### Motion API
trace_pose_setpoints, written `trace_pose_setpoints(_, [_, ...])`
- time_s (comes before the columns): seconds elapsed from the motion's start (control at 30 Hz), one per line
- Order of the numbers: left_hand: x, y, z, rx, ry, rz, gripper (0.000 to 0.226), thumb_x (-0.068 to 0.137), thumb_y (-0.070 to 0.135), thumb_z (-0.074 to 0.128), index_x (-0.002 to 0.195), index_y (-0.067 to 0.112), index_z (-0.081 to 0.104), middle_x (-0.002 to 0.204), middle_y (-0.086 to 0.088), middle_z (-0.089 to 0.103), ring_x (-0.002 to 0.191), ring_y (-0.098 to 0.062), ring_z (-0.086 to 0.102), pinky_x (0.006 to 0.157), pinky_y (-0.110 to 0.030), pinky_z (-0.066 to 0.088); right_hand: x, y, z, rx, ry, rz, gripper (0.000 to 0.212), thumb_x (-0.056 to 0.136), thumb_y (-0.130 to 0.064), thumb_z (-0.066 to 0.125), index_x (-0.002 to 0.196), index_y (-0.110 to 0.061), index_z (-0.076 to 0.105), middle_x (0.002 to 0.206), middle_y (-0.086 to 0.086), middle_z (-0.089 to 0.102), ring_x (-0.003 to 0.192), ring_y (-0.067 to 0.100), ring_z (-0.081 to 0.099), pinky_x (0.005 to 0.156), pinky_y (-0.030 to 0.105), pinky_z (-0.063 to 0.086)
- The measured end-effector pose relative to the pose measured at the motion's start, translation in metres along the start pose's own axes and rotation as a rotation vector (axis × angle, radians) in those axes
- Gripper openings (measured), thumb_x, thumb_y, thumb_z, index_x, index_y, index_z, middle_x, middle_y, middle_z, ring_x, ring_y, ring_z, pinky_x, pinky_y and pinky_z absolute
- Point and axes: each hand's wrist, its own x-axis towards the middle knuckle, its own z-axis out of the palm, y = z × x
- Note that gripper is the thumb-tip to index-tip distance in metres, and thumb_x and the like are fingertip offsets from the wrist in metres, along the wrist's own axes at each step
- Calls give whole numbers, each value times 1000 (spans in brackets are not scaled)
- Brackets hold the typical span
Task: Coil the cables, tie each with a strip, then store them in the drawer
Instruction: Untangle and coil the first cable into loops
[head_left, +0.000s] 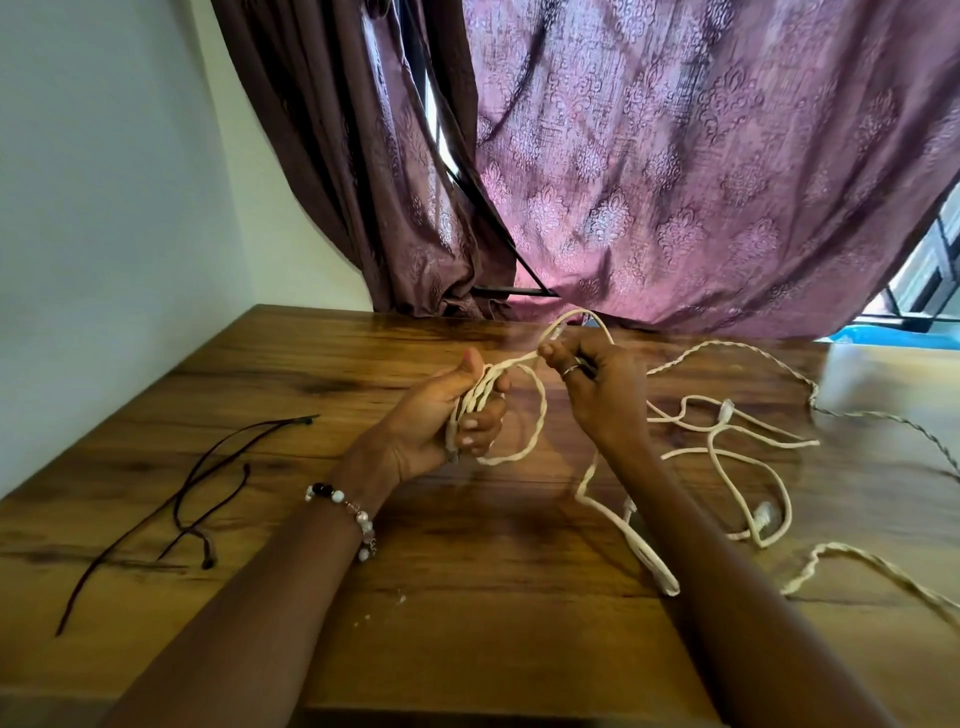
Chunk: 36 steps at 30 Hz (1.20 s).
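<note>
White cable (727, 457) lying loose across one wooden table (467, 597), left hand (441, 410) gripping several loops, right hand (597, 384) pinching a strand, dark strips (197, 493) lying left.

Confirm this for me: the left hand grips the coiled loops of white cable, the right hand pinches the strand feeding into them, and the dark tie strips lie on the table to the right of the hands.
One detail is wrong. The head view shows the dark tie strips lying on the table to the left of the hands, not the right. The rest holds: the left hand grips the coiled loops of white cable, and the right hand pinches the strand feeding into them.

Cream cable (727, 452) partly coiled; dark strips (197, 499) lie left.
</note>
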Motion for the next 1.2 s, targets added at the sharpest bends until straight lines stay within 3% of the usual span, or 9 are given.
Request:
trace_pose_setpoints(0.13, [-1, 6, -4, -163, -87, 2, 39, 80, 53, 64, 74, 15, 57, 37, 9, 39, 29, -1, 30, 34, -17, 20, -4, -11, 4, 130, -101, 9, 30, 92, -28, 60, 72, -6, 61, 66, 9, 61, 57, 12, 51, 53, 25, 40])
trace_pose_setpoints(0.2, [-3, 10, -5, -208, -133, 9, 37, 78, 49, 69, 71, 15, 57, 36, 9, 38, 28, -3, 24, 33, -15, 21, -8, -13, 11, 198, -235, -29, 14, 95, -24, 56, 91, -13, 64, 71, -14, 61, 64, 2, 54, 60, 18, 41])
trace_pose_setpoints(0.27, [-4, 11, -7, -277, -180, 9, 35, 84, 46, 64, 72, 14, 57, 37, 7, 32, 30, -5, 22, 34, -14, 25, -11, -12, 20, 238, -334, -48, 25, 97, -25, 50, 116, -13, 60, 79, -21, 59, 69, -1, 55, 64, 17, 43])
trace_pose_setpoints(0.4, [-5, 13, -7, -465, -322, -15, 36, 98, 36, 45, 80, 5, 52, 45, 1, 36, 36, -11, 33, 40, -20, 30, -18, -13, 25, 426, -482, 88, 22, 103, -20, 37, 110, -16, 57, 62, 9, 56, 45, 17, 52, 40, 24, 38])
trace_pose_setpoints(0.5, [-5, 12, -4, -354, -175, 5, 30, 93, 26, 54, 67, 11, 51, 36, 4, 40, 29, -7, 28, 35, -16, 30, -20, -11, 30, 513, -442, 157, 23, 104, -17, 34, 101, -12, 56, 53, 2, 50, 38, 9, 45, 37, 19, 33])
trace_pose_setpoints(0.6, [-3, 11, -2, -239, 68, 2, 33, 91, 24, 45, 59, 16, 46, 36, 7, 38, 27, -3, 32, 32, -15, 33, -18, -2, 37, 341, -378, 51, 19, 100, -21, 37, 98, -18, 56, 65, -18, 58, 57, -2, 51, 56, 18, 39])
trace_pose_setpoints(0.73, [-2, 8, 6, -74, 255, -23, 28, 87, 38, 50, 77, 12, 50, 42, 3, 38, 33, -7, 39, 38, -16, 36, -20, -6, 31, 172, -270, -77, 16, 98, -12, 43, 94, -23, 53, 66, -20, 50, 67, -8, 54, 62, 7, 36])
trace_pose_setpoints(0.9, [2, 2, 7, 20, 438, 33, 35, 81, 45, 55, 79, 11, 52, 43, 4, 36, 34, -5, 36, 39, -14, 34, -18, -2, 34, 25, -207, -84, 16, 97, -27, 42, 88, -23, 55, 65, -21, 46, 61, 0, 46, 58, 27, 37])
trace_pose_setpoints(1.2, [3, 1, 4, -16, 424, -35, 64, 85, 69, 35, 60, 13, 53, 36, 6, 29, 28, -4, 24, 35, -12, 22, -23, -7, 34, -193, -217, -141, 30, 98, -30, 39, 101, -9, 61, 71, 7, 62, 63, 27, 57, 53, 36, 41])
